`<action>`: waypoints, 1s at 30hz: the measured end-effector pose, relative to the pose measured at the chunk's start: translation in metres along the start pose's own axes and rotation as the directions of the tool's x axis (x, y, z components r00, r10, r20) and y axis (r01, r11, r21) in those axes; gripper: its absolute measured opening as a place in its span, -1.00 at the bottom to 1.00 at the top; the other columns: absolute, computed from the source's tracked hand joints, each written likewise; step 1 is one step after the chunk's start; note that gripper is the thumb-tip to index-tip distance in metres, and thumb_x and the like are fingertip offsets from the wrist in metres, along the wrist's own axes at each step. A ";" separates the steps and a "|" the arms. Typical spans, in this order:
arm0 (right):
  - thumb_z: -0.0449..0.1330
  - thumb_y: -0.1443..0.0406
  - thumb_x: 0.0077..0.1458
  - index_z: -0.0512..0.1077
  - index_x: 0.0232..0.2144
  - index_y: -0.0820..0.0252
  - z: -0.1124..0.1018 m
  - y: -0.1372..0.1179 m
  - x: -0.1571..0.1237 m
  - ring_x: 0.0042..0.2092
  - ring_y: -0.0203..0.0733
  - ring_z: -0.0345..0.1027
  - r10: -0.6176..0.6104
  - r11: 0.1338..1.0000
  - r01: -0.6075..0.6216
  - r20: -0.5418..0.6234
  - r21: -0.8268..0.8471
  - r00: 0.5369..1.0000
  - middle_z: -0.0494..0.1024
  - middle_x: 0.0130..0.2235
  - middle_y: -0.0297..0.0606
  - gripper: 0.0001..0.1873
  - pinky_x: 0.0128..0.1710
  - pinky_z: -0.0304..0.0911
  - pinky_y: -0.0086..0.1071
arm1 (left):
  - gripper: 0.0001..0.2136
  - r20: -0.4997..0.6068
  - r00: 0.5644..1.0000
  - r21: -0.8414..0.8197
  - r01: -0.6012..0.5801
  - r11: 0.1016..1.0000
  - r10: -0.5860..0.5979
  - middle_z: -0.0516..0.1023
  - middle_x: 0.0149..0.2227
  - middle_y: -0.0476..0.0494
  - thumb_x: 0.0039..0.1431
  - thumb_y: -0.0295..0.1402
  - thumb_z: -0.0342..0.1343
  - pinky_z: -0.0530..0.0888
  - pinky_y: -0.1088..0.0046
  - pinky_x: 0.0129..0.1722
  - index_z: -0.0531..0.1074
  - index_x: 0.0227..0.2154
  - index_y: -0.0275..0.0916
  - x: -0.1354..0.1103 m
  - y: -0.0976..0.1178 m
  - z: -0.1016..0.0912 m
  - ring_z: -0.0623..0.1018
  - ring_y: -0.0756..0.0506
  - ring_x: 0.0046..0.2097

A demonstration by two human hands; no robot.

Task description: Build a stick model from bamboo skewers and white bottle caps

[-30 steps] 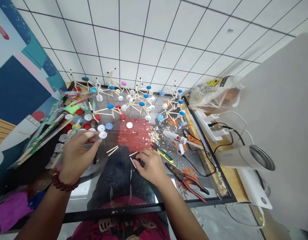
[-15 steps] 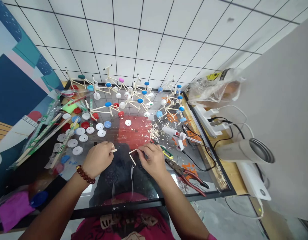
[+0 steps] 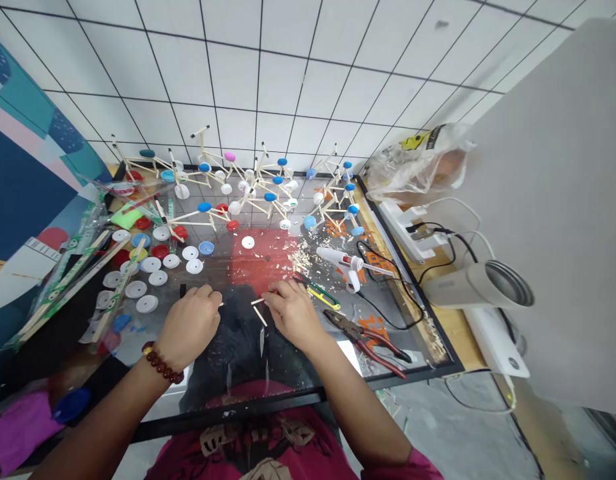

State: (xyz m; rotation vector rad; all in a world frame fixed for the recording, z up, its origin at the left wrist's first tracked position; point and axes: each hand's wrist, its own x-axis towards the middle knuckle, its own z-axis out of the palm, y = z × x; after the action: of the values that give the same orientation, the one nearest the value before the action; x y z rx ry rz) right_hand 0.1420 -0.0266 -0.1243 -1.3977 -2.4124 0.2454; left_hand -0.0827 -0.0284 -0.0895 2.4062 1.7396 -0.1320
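Glossy dark tabletop (image 3: pixel 288 367), far white-tiled wall (image 3: pixel 283 40). Left hand (image 3: pixel 193 320) pinches pale wooden stick (image 3: pixel 221 305), only tip showing; right hand (image 3: pixel 291 313) pinches second pale stick (image 3: pixel 257 303). Seemingly stick-handling; next move needs precision.

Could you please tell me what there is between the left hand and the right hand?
In the head view, two short wooden sticks show between the left hand and the right hand, both nearer the right one.

The right hand (image 3: pixel 294 315) touches one of two short wooden sticks (image 3: pixel 261 316); a pale stick end (image 3: pixel 221 305) pokes from the left hand (image 3: pixel 192 320). White bottle caps (image 3: pixel 158 277), combination pliers (image 3: pixel 357 331) and a glue gun (image 3: pixel 338 257) lie on the surface (image 3: pixel 245 360).
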 end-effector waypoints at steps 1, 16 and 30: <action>0.14 0.38 0.21 0.52 -0.24 0.10 0.000 0.000 0.000 -0.16 -0.09 0.28 0.002 1.000 -0.002 0.003 -0.008 1.000 0.52 -0.18 -0.20 -0.84 -0.18 0.15 -0.25 | -0.79 -0.026 1.000 -0.037 -0.006 0.999 0.005 0.50 -0.29 -0.25 0.15 -0.54 -0.09 0.39 0.27 -0.26 0.45 -0.42 -0.25 0.001 -0.002 0.001 0.50 -0.25 -0.18; 0.15 0.38 0.17 0.48 -0.23 0.13 0.008 -0.014 -0.004 -0.24 -0.12 0.40 0.021 0.990 -0.005 -0.112 0.144 0.993 0.59 -0.30 -0.26 -0.86 -0.20 0.13 -0.26 | -0.74 0.303 0.935 -0.906 0.223 -0.359 -0.183 0.60 -0.32 -0.08 -0.14 -0.38 0.41 0.52 0.49 -0.22 0.55 -0.33 -0.27 0.013 0.002 0.016 0.58 -0.01 -0.26; 0.17 0.39 0.13 0.52 -0.32 0.11 -0.001 0.001 -0.004 -0.26 -0.17 0.45 0.154 0.966 -0.116 -0.157 0.232 0.975 0.60 -0.33 -0.29 -0.86 -0.20 0.20 -0.30 | -0.68 -0.087 0.932 -0.873 0.098 0.478 -0.351 0.56 -0.38 -0.04 -0.01 -0.39 0.22 0.48 0.39 -0.23 0.53 -0.12 -0.19 0.011 -0.007 0.033 0.55 -0.07 -0.32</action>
State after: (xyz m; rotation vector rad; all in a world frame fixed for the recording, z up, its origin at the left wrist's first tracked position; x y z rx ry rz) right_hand 0.1455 -0.0296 -0.1243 -1.4197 -2.0808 0.3959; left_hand -0.0845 -0.0221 -0.1240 1.4553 1.6137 0.8707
